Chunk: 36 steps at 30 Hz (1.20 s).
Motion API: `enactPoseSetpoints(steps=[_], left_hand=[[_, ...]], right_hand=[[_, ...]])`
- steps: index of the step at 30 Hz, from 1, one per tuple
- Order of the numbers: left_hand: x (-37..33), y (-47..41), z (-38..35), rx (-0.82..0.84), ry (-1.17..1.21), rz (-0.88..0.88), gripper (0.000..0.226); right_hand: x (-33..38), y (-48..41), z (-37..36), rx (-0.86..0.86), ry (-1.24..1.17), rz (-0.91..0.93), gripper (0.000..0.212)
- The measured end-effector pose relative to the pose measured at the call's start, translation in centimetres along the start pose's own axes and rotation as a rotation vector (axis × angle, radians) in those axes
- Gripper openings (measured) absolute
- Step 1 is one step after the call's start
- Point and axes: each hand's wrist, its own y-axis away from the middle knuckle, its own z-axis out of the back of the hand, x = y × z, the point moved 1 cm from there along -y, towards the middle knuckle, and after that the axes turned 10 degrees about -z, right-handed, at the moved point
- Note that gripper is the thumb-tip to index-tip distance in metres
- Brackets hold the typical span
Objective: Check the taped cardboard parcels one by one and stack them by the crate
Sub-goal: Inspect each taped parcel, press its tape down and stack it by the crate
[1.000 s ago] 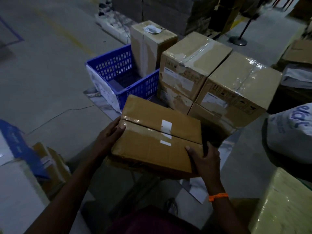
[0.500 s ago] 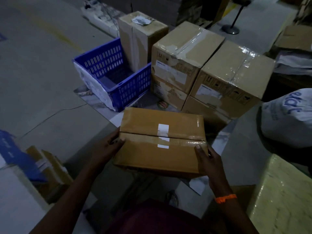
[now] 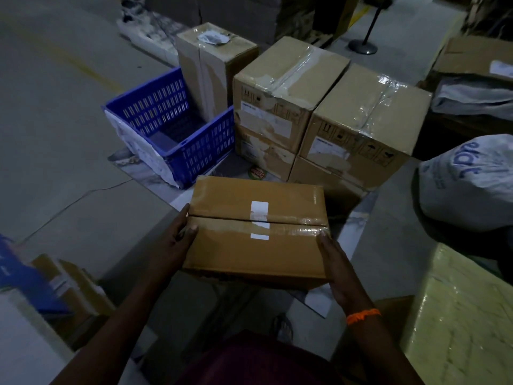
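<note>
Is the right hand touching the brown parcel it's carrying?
Touching. The head view shows the right hand flat against the right side of the parcel.

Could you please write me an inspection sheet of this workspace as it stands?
Surface: grey concrete floor, with a thin crack across it.
Job's things: taped parcel held level above the floor; blue crate beyond it; stacked boxes, two stacks, taped, right of the crate.
Clutter: tall box behind the crate; grey sack and yellow wrapped bundle at the right.
Hands: left hand grips the parcel's left end, thumb on top; right hand presses flat against its right end.
Cables: nothing seen.
Surroundings: dim warehouse; post on a round base at the back.
</note>
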Motion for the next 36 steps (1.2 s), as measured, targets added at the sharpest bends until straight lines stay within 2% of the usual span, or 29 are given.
enactPoseSetpoints(steps=[6,10,11,13,15,17,18,20,21,22,25,26,29,30,34,36], left_hand=[[0.3,-0.7,0.7,-0.013,-0.053,0.038,0.057],[0.7,-2.4,1.9,0.047,-0.139,0.095,0.078],[0.0,-2.7,1.8,0.050,-0.165,0.093,0.071],[-2.1,-3.3,1.8,0.043,-0.241,0.014,0.036],[-2.6,-4.2,2.6,-0.027,-0.343,-0.105,0.037],[-2.5,-4.5,3.6,-0.086,-0.466,-0.170,0.023],[-2.6,-4.5,3.9,-0.088,-0.474,-0.188,0.022],[-3.5,-4.1,3.6,-0.084,-0.397,-0.209,0.031],[-4.6,-3.7,3.1,-0.080,-0.355,-0.214,0.026],[-5.6,-3.3,2.7,-0.072,-0.319,-0.219,0.020],[-8.1,-2.9,1.6,-0.023,-0.173,-0.181,0.038],[-8.9,-2.9,1.3,0.002,-0.128,-0.166,0.048],[-10.7,-3.2,0.6,0.069,-0.041,-0.131,0.072],[-11.3,-3.3,0.3,0.086,-0.014,-0.131,0.073],[-12.2,-3.6,0.8,0.113,0.067,-0.108,0.057],[-12.1,-3.6,2.1,0.081,0.121,-0.080,0.055]], right_hand=[[2.3,3.1,-0.7,0.014,0.040,0.091,0.048],[4.2,5.4,-1.9,-0.039,0.151,0.319,0.051],[4.5,5.8,-2.3,-0.051,0.223,0.400,0.048],[5.1,6.4,-3.7,-0.053,0.360,0.522,0.048],[5.5,7.0,-5.5,-0.036,0.411,0.599,0.053],[5.7,7.7,-7.4,-0.080,0.398,0.602,0.065],[5.7,7.8,-8.2,-0.139,0.405,0.573,0.078],[5.8,7.4,-9.0,-0.242,0.464,0.454,0.114],[5.9,7.0,-9.1,-0.254,0.479,0.380,0.127],[6.1,6.6,-9.0,-0.228,0.455,0.312,0.130],[6.3,5.6,-8.2,-0.072,0.287,0.269,0.098],[6.3,5.4,-7.9,-0.048,0.266,0.279,0.095],[5.9,4.9,-7.2,-0.036,0.243,0.258,0.115],[5.7,4.9,-7.3,-0.031,0.219,0.259,0.111],[5.7,5.6,-8.1,0.043,0.075,0.312,0.068],[5.9,5.9,-8.3,0.110,-0.016,0.327,0.061]])
